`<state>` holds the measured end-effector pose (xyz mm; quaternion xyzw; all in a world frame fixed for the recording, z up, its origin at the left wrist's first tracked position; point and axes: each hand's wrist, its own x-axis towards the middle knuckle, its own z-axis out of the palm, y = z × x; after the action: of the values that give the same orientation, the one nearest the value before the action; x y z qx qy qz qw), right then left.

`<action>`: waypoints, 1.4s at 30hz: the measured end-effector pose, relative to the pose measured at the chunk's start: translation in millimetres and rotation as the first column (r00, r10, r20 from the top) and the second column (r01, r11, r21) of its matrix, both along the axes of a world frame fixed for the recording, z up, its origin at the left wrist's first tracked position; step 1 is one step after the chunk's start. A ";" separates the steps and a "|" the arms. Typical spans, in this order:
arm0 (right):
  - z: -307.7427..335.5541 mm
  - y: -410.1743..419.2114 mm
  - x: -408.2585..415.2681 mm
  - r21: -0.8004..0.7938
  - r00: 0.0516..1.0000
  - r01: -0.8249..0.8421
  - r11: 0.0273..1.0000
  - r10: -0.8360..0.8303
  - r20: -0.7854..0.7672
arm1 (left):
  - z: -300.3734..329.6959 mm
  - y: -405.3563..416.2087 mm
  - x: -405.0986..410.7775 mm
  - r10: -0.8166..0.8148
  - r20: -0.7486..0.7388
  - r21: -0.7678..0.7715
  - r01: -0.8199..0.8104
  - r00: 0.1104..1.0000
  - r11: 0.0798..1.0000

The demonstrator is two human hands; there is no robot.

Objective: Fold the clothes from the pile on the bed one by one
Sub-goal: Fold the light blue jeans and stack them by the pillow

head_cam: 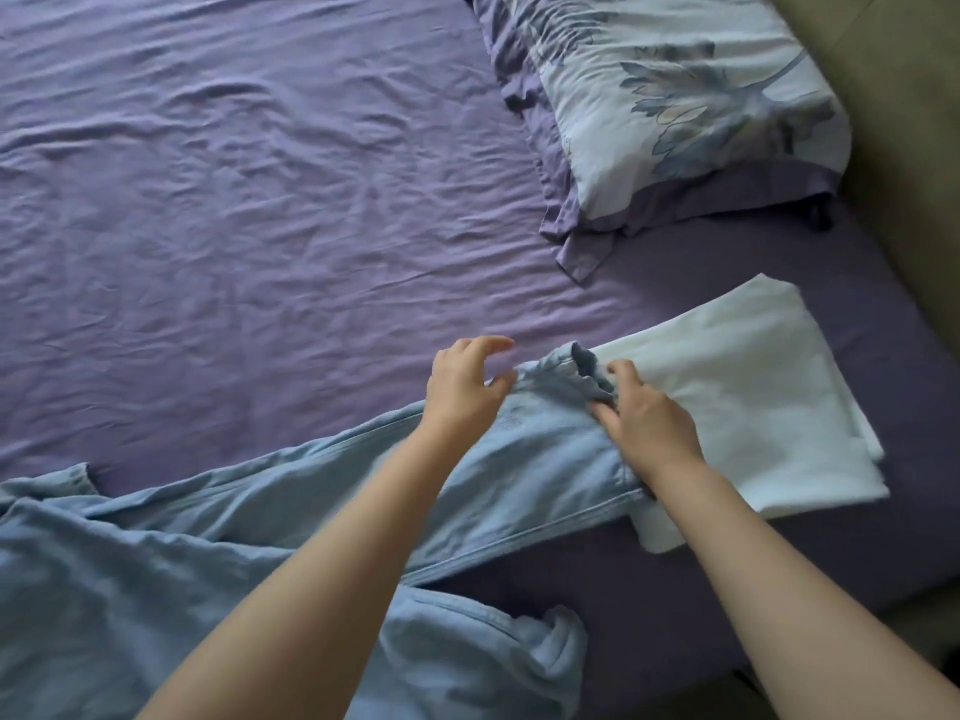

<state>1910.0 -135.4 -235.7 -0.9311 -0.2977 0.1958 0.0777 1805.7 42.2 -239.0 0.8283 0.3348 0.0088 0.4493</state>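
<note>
Light-blue garment (291, 517) lies spread across the bed (234, 200), body at 7–8 o'clock, one long section stretched toward 2 o'clock w/ its end bunched btwn both hands, prob. laid out flat so it can be squared before folding. Left hand (465, 384) hovers at the end's 10 o'clock edge, fingers apart & loosely curled, gripping nothing; thumb tip close to the cloth, contact unclear. Right hand (641, 415) presses down on the bunched end, fingers straightish, likely pinning it so the fabric won't slide. Folded white cloth (753, 407) sits just beside at 3 o'clock, the blue end overlapping its edge. Floral pillow (675, 101) at 1 o'clock.
</note>
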 end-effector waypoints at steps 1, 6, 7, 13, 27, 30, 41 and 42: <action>-3.1 -0.4 -2.0 -0.082 1.000 0.001 0.997 0.002 0.031 | -1.2 -3.5 -10.9 -0.018 0.010 0.046 0.018 1.000 0.999; -20.6 -6.0 -32.4 0.033 0.917 -0.212 0.977 0.187 0.352 | -5.5 -18.1 -74.5 -0.200 -0.134 -0.016 0.200 0.971 0.980; -21.9 -4.9 -40.9 0.075 0.909 -0.244 0.967 0.201 0.365 | -6.8 -19.8 -86.3 -0.248 -0.201 -0.060 0.241 0.948 0.969; -36.8 9.9 -112.3 0.265 0.943 -0.228 0.937 0.280 -0.177 | -4.2 -23.1 -139.6 -0.554 -0.433 -0.155 0.547 0.711 0.823; 31.4 27.9 -109.0 0.149 0.665 -0.206 0.967 0.250 -0.704 | 29.3 11.4 -143.5 -0.267 -0.142 -0.161 0.244 0.953 0.956; 55.6 63.6 -74.7 0.084 0.840 -0.288 0.954 0.293 -0.457 | 41.7 25.2 -123.0 -0.081 -0.044 -0.021 0.080 0.996 0.997; -30.0 97.2 -83.3 -0.316 0.861 -0.471 0.824 0.507 0.039 | -15.3 30.9 -185.3 -0.105 -0.595 0.151 0.240 0.797 0.959; -35.0 101.5 -89.8 -0.271 0.849 -0.489 0.829 0.524 0.069 | -19.7 30.6 -193.6 -0.084 -0.600 0.145 0.211 0.795 0.967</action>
<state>1820.3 -33.9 -270.7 -0.8322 -0.5128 0.1782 -0.1130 1612.1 72.8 -258.7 0.8552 0.3888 -0.2495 0.2350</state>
